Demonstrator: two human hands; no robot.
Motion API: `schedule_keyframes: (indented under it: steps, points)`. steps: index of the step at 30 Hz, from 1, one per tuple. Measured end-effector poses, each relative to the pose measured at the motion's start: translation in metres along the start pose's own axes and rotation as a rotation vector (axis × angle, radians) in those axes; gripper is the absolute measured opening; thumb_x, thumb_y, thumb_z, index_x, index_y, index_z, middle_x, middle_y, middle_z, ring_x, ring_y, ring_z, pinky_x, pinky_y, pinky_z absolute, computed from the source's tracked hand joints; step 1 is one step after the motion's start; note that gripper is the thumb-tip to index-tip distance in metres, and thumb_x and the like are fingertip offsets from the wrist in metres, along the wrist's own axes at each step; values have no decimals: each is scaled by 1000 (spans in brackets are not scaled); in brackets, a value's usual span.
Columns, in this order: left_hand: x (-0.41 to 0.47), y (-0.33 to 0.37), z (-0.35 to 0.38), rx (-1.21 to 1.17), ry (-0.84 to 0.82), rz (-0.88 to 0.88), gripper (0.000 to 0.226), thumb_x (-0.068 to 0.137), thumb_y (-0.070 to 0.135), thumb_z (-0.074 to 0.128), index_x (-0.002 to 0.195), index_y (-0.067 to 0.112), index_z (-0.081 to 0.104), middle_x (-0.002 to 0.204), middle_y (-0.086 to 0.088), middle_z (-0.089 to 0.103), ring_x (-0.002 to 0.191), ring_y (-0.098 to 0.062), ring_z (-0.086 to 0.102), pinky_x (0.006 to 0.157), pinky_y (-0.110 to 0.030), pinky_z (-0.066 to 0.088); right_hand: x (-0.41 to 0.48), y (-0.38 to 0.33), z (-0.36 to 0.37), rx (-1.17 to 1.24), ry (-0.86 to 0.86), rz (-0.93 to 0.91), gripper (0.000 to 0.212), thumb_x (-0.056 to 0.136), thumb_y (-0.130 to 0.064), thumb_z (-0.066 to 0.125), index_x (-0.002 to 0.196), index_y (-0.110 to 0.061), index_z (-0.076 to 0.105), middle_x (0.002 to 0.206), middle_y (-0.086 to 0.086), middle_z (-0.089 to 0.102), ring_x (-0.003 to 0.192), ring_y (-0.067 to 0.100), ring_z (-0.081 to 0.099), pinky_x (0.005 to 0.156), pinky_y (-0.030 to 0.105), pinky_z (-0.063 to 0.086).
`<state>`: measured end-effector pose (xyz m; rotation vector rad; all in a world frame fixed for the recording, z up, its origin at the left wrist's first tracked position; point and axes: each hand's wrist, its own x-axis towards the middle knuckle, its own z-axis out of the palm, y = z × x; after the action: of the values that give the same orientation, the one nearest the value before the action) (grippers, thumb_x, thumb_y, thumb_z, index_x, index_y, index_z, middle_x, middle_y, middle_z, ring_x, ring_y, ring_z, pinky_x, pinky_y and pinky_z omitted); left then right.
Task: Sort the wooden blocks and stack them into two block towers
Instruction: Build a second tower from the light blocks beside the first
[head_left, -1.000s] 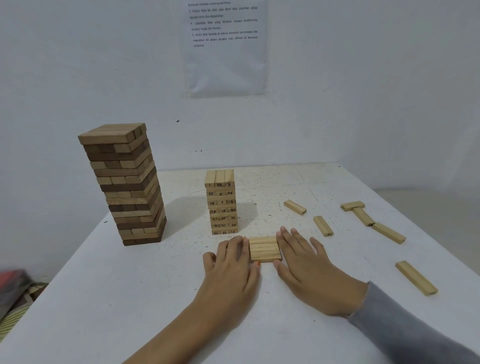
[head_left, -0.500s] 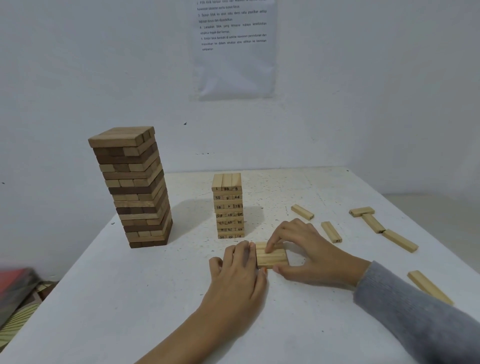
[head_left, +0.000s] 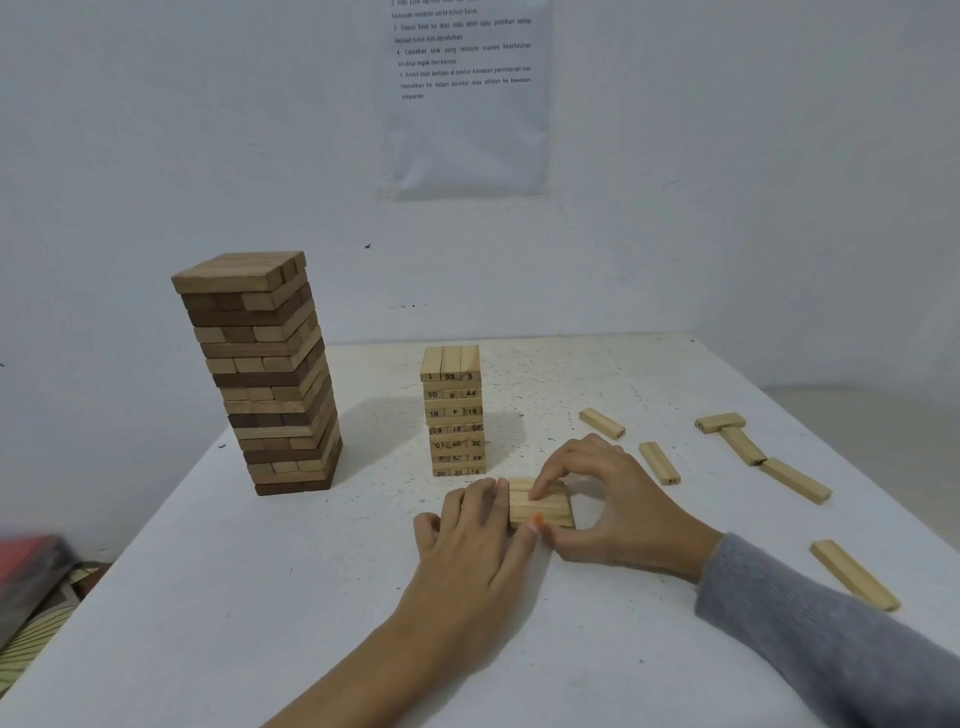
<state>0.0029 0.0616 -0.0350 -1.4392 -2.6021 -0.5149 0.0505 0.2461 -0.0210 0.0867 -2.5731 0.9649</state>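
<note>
A tall tower of light and dark brown blocks (head_left: 267, 374) stands at the left of the white table (head_left: 208, 597). A shorter tower of pale numbered blocks (head_left: 454, 410) stands in the middle. In front of it a row of three pale blocks (head_left: 545, 506) lies flat, side by side. My left hand (head_left: 475, 540) lies flat with straight fingers against the row's left end. My right hand (head_left: 610, 506) curls over the row, index finger on top and thumb at its near right corner.
Several loose pale blocks lie to the right: one (head_left: 601, 423) behind my right hand, one (head_left: 660, 462) beside it, three (head_left: 743, 444) in a crooked line farther right, one (head_left: 854, 574) near the right edge. A printed sheet (head_left: 465, 93) hangs on the wall.
My right hand went from lying flat beside the row to arching over it, fingertip on top and thumb at the front. My left hand stayed against the left end. The camera view shifted slightly.
</note>
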Motion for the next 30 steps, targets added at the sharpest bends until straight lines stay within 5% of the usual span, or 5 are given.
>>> schedule_keyframes:
  steps: [4,6,19,25,30]
  points:
    - [3,-2,-4,-200,175,-67,61,94,51,3,146,32,28,152,16,25,138,5,15,104,-19,10,3,-11,-11,107,81,-8,25,64,-41,79,86,-34,70,92,-14,63,98,11,55,93,34,43]
    - [7,-1,-8,-344,269,-98,65,89,59,-1,147,38,21,150,27,18,138,13,5,101,-7,1,7,-19,-17,131,114,-43,26,63,-43,75,86,-34,70,91,-12,63,97,14,55,93,32,42]
    - [53,-6,-71,-574,656,-124,48,99,39,21,142,30,40,147,19,38,137,11,23,102,-3,7,83,-74,-51,110,211,-202,30,61,-51,71,87,-35,70,90,-17,65,97,8,53,90,19,42]
    - [77,-27,-79,-713,743,-122,36,99,33,28,131,35,44,142,11,48,135,0,36,115,-44,25,114,-78,-50,81,212,-163,25,68,-26,85,86,-34,70,91,-21,63,96,5,52,92,22,41]
    - [80,-43,-69,-764,697,-168,39,98,37,29,132,34,48,137,16,51,131,2,40,114,-49,25,126,-71,-43,52,136,-111,24,68,-26,84,84,-36,68,94,-17,61,98,6,51,87,16,38]
